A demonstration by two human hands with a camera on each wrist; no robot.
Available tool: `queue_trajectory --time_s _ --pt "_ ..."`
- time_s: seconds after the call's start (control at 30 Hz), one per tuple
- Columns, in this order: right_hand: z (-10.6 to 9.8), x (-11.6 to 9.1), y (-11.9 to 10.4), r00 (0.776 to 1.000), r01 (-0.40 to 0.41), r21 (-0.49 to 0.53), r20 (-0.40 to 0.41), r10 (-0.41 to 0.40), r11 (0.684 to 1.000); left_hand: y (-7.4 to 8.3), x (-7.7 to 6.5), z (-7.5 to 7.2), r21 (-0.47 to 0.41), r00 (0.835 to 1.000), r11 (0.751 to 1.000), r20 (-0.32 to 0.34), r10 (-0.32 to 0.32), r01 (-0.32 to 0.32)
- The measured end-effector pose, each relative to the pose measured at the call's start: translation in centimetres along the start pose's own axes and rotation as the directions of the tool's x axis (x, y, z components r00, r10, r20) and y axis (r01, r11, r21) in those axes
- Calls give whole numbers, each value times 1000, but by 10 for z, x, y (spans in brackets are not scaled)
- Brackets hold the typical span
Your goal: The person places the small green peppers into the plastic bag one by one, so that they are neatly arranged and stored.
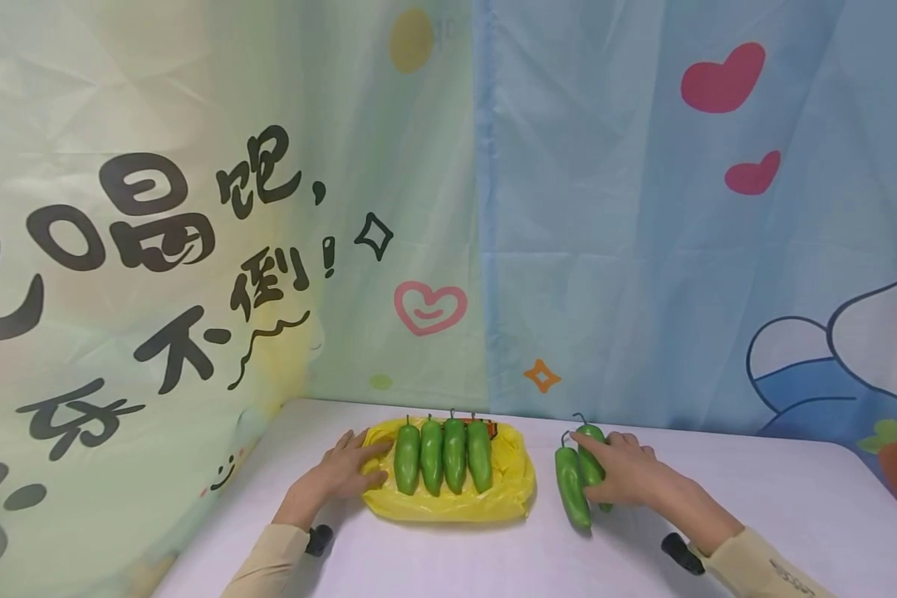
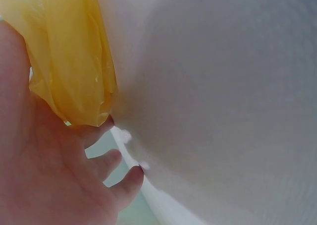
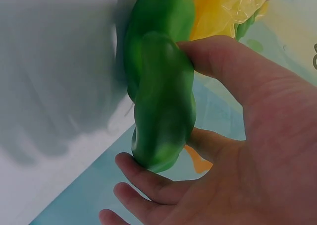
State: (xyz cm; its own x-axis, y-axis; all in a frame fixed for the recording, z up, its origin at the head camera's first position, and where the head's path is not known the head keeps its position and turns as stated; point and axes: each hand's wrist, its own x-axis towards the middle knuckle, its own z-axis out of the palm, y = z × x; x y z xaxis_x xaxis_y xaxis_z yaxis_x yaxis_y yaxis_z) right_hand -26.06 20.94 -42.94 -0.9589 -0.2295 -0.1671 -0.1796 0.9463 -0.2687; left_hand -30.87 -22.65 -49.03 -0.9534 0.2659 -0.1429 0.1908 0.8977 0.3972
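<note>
Several green chili peppers point(image 1: 431, 457) lie side by side on a yellow plastic bag point(image 1: 448, 508), stems pointing away. My left hand point(image 1: 347, 469) rests at the bag's left edge; its fingers are spread and touch the yellow plastic point(image 2: 74, 51). To the right of the bag, two more green peppers lie close together on the white table. My right hand point(image 1: 624, 472) holds the farther-right pepper point(image 3: 163, 101) between thumb and fingers. The other pepper point(image 1: 571, 490) lies just left of it, partly behind the held one in the right wrist view.
A white-covered table point(image 1: 448, 565) carries everything. Behind it hangs a printed cloth backdrop point(image 1: 568, 208) with hearts and lettering, close to the table's far edge. A small red and black patch point(image 1: 491, 428) shows at the bag's back edge.
</note>
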Motion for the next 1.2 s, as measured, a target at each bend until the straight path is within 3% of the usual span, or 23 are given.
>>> queue_trajectory --time_s 1.2 --pt "-9 5 -25 1000 26 25 17 -27 999 1 1 -1 3 1000 1000 9 -5 5"
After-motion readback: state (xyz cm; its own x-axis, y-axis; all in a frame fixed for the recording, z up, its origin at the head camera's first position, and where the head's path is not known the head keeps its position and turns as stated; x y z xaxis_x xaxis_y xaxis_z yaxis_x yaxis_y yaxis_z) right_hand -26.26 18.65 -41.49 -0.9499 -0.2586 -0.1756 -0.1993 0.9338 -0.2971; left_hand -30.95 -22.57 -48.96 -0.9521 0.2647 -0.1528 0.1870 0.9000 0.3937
